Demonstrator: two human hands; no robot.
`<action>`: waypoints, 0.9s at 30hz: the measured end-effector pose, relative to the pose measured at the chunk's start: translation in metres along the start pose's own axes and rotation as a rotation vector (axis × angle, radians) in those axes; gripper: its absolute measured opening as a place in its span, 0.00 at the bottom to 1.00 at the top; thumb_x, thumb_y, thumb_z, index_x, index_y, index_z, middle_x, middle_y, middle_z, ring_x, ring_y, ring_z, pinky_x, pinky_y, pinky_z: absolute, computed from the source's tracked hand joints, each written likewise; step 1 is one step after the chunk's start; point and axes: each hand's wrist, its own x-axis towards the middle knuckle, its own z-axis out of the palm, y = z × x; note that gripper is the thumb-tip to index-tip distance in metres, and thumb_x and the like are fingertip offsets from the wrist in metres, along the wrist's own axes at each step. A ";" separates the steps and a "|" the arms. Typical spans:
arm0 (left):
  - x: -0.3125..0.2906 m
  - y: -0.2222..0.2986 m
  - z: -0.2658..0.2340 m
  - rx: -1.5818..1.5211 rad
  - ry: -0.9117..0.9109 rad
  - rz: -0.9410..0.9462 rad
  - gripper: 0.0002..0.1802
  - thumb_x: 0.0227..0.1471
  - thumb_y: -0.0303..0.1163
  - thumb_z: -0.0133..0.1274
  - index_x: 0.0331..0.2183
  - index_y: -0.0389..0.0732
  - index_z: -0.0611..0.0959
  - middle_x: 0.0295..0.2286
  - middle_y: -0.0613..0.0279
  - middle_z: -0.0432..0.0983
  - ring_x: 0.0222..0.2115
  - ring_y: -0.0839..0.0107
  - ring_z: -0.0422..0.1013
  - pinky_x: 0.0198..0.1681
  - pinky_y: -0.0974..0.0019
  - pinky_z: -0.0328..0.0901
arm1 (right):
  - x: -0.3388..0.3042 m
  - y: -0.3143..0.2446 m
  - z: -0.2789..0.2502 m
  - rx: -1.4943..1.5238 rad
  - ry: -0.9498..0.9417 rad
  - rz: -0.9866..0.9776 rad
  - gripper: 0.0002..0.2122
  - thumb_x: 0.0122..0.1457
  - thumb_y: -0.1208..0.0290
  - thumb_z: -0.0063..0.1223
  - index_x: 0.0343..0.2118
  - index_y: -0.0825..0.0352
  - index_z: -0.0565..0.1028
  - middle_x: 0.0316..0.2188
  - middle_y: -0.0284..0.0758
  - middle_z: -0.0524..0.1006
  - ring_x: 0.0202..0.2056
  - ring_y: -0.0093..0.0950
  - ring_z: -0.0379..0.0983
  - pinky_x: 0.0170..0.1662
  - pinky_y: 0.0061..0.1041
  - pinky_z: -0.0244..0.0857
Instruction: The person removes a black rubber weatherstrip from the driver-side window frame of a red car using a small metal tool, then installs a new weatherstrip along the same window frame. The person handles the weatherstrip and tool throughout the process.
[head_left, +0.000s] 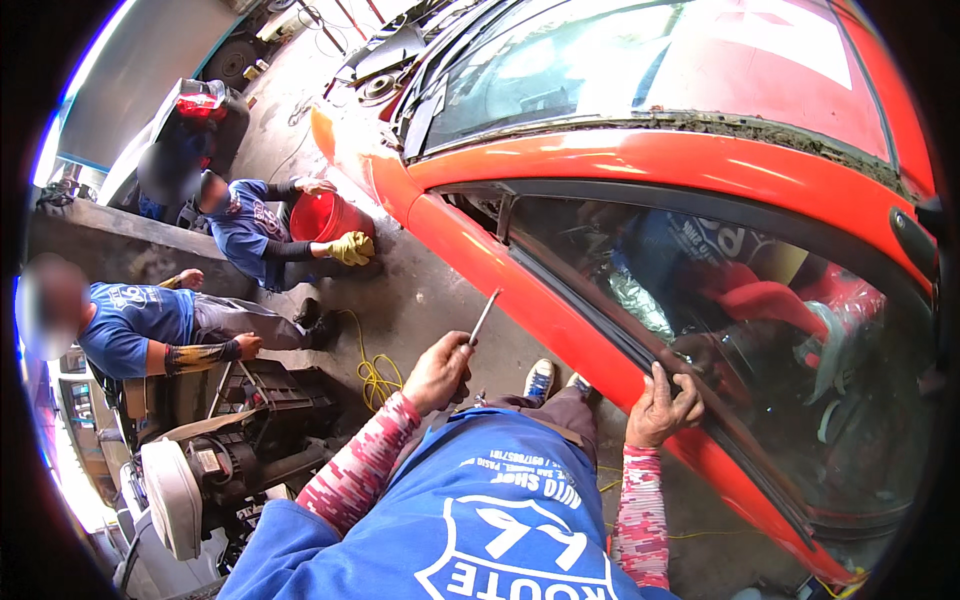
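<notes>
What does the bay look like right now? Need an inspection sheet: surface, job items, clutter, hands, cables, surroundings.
Surface: red car door, glossy; concrete floor beside it, stained.
Job items: thin metal-shafted tool; black trim along the window's lower edge.
Clutter: dark machine parts piled at left.
Hands: left hand grips the tool, contact with door unclear; right hand at the trim.
Cables: yellow cable loosely coiled on floor.
Surroundings: one co-worker at a red bucket, another nearby.

A yellow cord (377, 379) (loosely coiled) lies on the floor (425, 305).
</notes>
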 end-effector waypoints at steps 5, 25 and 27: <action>0.014 0.021 -0.024 -0.078 -0.048 -0.042 0.16 0.68 0.39 0.43 0.51 0.42 0.75 0.24 0.67 0.71 0.17 0.78 0.68 0.17 0.73 0.63 | 0.004 -0.007 -0.001 0.013 0.012 0.101 0.07 0.59 0.61 0.62 0.39 0.52 0.82 0.36 0.31 0.73 0.40 0.39 0.68 0.43 0.44 0.60; 0.171 0.026 -0.143 0.646 -0.291 0.602 0.21 0.58 0.34 0.55 0.53 0.44 0.80 0.35 0.47 0.82 0.37 0.52 0.80 0.41 0.57 0.72 | 0.063 -0.223 0.120 -0.055 -0.286 -0.174 0.21 0.53 0.61 0.63 0.52 0.52 0.78 0.45 0.27 0.75 0.49 0.33 0.68 0.53 0.45 0.57; 0.179 0.027 -0.143 0.633 -0.320 0.666 0.21 0.58 0.31 0.55 0.53 0.42 0.80 0.35 0.47 0.81 0.36 0.53 0.80 0.40 0.58 0.72 | 0.064 -0.230 0.127 -0.096 -0.295 -0.177 0.19 0.54 0.61 0.63 0.50 0.52 0.79 0.44 0.26 0.75 0.47 0.33 0.69 0.52 0.45 0.57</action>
